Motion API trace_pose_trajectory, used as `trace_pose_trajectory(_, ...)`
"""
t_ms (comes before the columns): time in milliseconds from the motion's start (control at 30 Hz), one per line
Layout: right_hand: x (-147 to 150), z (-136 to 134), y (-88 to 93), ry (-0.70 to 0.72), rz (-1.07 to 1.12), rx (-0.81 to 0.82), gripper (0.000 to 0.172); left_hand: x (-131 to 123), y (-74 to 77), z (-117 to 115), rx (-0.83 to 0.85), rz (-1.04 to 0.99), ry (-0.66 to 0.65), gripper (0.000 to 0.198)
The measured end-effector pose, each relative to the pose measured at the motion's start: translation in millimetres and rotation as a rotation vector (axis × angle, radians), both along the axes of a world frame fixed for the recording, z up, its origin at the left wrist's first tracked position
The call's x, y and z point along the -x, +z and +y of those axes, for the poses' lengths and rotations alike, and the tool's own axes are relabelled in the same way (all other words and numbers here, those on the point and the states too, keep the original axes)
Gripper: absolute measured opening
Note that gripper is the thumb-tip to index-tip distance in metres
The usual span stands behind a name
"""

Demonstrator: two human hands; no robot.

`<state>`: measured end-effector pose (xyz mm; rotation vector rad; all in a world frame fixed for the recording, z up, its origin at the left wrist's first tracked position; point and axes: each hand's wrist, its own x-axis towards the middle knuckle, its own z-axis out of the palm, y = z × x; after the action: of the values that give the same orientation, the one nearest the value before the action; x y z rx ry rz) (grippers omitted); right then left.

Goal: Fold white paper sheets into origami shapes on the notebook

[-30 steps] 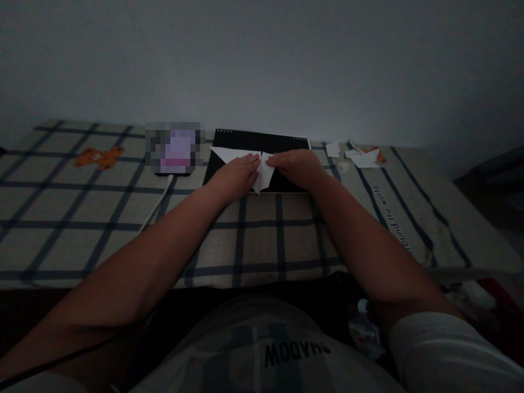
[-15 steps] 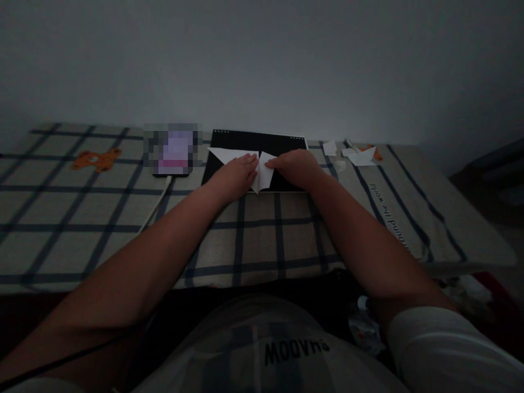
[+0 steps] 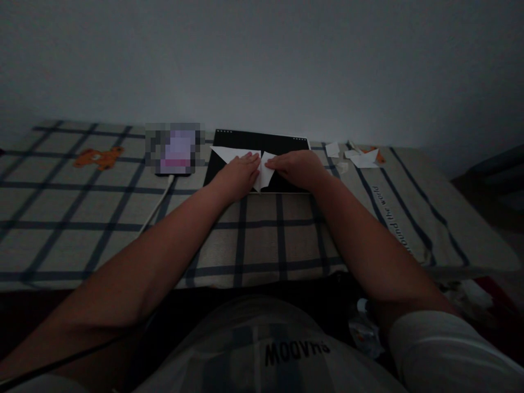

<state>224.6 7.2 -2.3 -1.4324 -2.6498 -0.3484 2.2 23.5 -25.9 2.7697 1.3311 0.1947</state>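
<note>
A folded sheet of white paper lies on a black pad with punched holes along its far edge. Its left part forms a long point, and a smaller flap stands to the right of a middle crease. My left hand rests flat on the left part, fingers stretched towards the crease. On the right flap lie the outstretched fingertips of my right hand, reaching in from the right. Both hands press from above, and the palms hide some of the paper.
A phone with a blurred screen and a white cable is to the left, near an orange bear shape. A folded paper boat and paper scraps lie right on the checked cloth. The wall rises behind.
The fingers of my right hand have stretched out further over the right flap. My left hand stays on the paper. The whole view has shifted slightly.
</note>
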Motion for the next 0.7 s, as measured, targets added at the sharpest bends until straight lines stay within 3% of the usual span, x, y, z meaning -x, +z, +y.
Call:
trace_pose_trajectory(500, 2, 5, -2.7, -0.050, -0.049, -0.014, 0.044, -6, 14.2, -8, 0.058, 0.054, 0.049, 0.056)
trace_pose_trajectory(700, 2, 7, -4.0, -0.072, -0.077, -0.019, 0.041, -5, 9.4, -4, 0.037, 0.027, 0.043, 0.056)
